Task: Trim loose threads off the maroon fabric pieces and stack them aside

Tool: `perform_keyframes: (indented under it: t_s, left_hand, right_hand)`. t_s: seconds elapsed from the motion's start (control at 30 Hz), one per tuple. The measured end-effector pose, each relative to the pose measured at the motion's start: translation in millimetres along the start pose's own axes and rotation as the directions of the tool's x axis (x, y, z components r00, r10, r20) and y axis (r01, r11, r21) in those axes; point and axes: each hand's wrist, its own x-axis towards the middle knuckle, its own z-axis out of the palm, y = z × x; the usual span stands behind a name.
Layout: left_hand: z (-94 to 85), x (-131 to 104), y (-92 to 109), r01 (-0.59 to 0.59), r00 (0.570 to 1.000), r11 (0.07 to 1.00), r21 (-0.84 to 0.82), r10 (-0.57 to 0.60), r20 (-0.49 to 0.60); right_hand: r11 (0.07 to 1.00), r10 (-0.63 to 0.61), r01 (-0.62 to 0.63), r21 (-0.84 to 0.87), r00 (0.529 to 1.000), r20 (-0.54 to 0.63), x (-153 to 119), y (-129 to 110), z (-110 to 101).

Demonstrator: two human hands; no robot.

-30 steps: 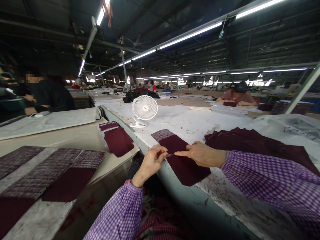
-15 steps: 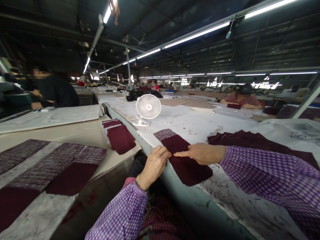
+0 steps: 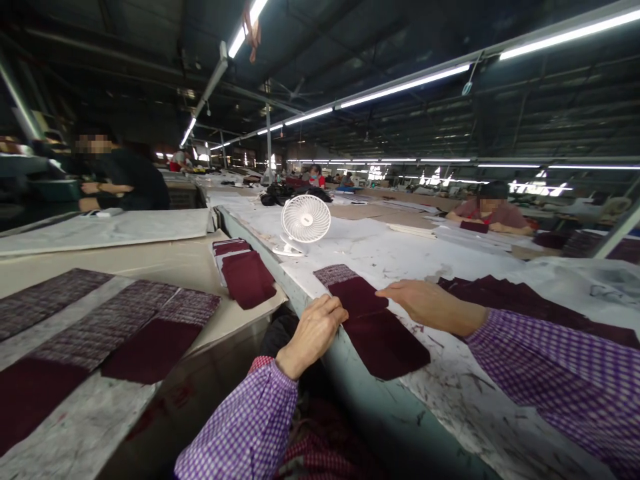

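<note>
A maroon fabric piece (image 3: 387,343) with a speckled grey end lies across the edge of the white-covered table (image 3: 373,243); a seam or overlap crosses its middle. My left hand (image 3: 315,331) has its fingers curled together at the fabric's left edge, pinching that edge beside the seam. On the opposite side my right hand (image 3: 430,303) rests with its fingertips at the fabric's right edge, fingers extended and close together, thumb hidden beneath. Further right, behind my right forearm, a fanned pile of maroon pieces (image 3: 520,303) is spread on the table.
A white fan (image 3: 306,219) stands on the table ahead. Left of the table's gap are a small maroon stack (image 3: 247,279) and speckled-and-maroon panels (image 3: 107,327). People sit or stand at far left and far right.
My right hand has shifted right along the seam, from the left edge to the fabric's right edge. My left hand keeps its place. The view has tilted slightly.
</note>
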Motion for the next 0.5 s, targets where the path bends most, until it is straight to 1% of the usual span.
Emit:
perform_keyframes:
  t_s: [0.07, 0.1, 0.13, 0.2, 0.27, 0.33, 0.4, 0.43, 0.5]
  left_hand:
    - [0.0, -0.4, -0.3, 0.011, 1.000, 1.000, -0.016, -0.011, -0.011]
    - [0.1, -0.6, -1.1, 0.018, 1.000, 0.999, -0.044, -0.019, -0.016]
    - [0.4, -0.9, -2.6, 0.028, 0.999, 0.995, -0.096, -0.031, -0.020]
    - [1.3, -2.0, -7.2, 0.061, 0.997, 0.964, -0.259, -0.070, -0.028]
    - [2.8, -4.0, -12.6, 0.119, 0.988, 0.888, -0.443, -0.151, -0.036]
    - [4.1, -6.2, -16.0, 0.193, 0.967, 0.802, -0.565, -0.253, -0.030]
    - [4.3, -7.6, -15.2, 0.257, 0.941, 0.752, -0.607, -0.337, -0.019]
    - [4.0, -7.7, -13.4, 0.278, 0.932, 0.745, -0.606, -0.361, -0.016]
    - [2.7, -6.6, -8.0, 0.301, 0.925, 0.761, -0.575, -0.380, -0.018]
  right_hand:
    - [0.979, -0.133, 0.131, 0.159, 0.991, 0.005, 6.3, -20.7, 4.2]
    - [0.966, -0.169, 0.161, 0.203, 0.985, 0.022, 9.1, -30.3, 7.9]
    - [0.958, -0.171, 0.163, 0.237, 0.985, 0.013, 11.1, -38.1, 12.2]
    - [0.953, -0.142, 0.138, 0.271, 0.990, -0.006, 12.9, -46.7, 20.2]
    - [0.950, -0.122, 0.120, 0.288, 0.992, -0.011, 12.5, -47.8, 25.1]
    - [0.949, -0.118, 0.114, 0.293, 0.993, -0.004, 11.3, -45.5, 26.6]
    - [0.951, -0.116, 0.112, 0.287, 0.993, -0.002, 10.5, -43.5, 26.9]
    - [0.952, -0.116, 0.112, 0.286, 0.993, -0.004, 10.2, -43.0, 27.2]
    - [0.951, -0.113, 0.113, 0.289, 0.993, -0.017, 9.8, -43.3, 28.5]
